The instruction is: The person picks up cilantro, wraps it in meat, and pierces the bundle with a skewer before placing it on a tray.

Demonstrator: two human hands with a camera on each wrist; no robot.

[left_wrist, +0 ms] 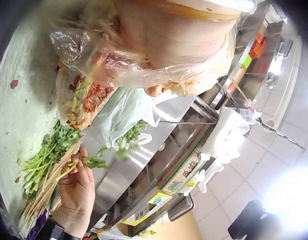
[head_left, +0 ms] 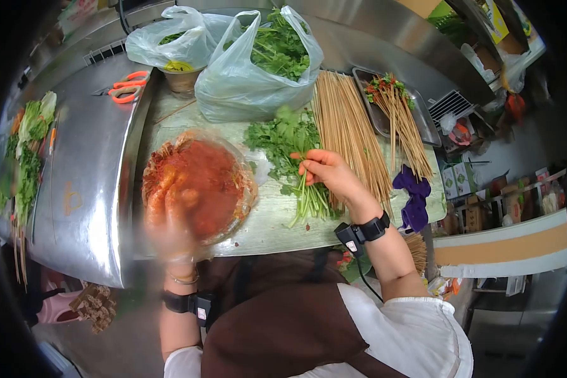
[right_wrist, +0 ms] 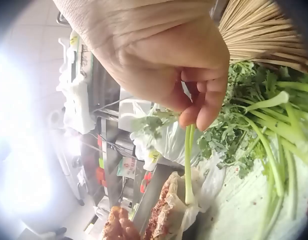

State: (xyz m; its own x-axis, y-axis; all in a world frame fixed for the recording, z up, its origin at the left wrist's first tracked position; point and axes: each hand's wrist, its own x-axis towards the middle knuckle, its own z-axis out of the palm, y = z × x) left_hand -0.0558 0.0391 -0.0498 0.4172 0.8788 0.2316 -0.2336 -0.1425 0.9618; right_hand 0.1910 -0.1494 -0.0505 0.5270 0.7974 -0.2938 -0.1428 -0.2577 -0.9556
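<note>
My right hand (head_left: pixel 331 173) pinches a coriander sprig between thumb and fingers; its pale green stem (right_wrist: pixel 188 167) hangs below the fingertips in the right wrist view. Beneath that hand lies a pile of loose coriander (head_left: pixel 283 138), stems toward me. My left hand (head_left: pixel 170 208), blurred and in a clear plastic glove (left_wrist: pixel 194 80), is over the left part of a wide bowl lined with plastic (head_left: pixel 249 189). Thick red chilli sauce (head_left: pixel 211 183) fills the bowl and coats the gloved fingers. In the left wrist view the glove and wrist hide the fingertips.
Behind the bowl stand plastic bags (head_left: pixel 233 94) of greens. Bamboo skewers (head_left: pixel 346 126) lie right of the coriander, beside a metal tray (head_left: pixel 425 123) with filled skewers. A purple cloth (head_left: pixel 414 201) is at the right edge. Orange-handled scissors (head_left: pixel 127 94) rest on the steel counter (head_left: pixel 88 164).
</note>
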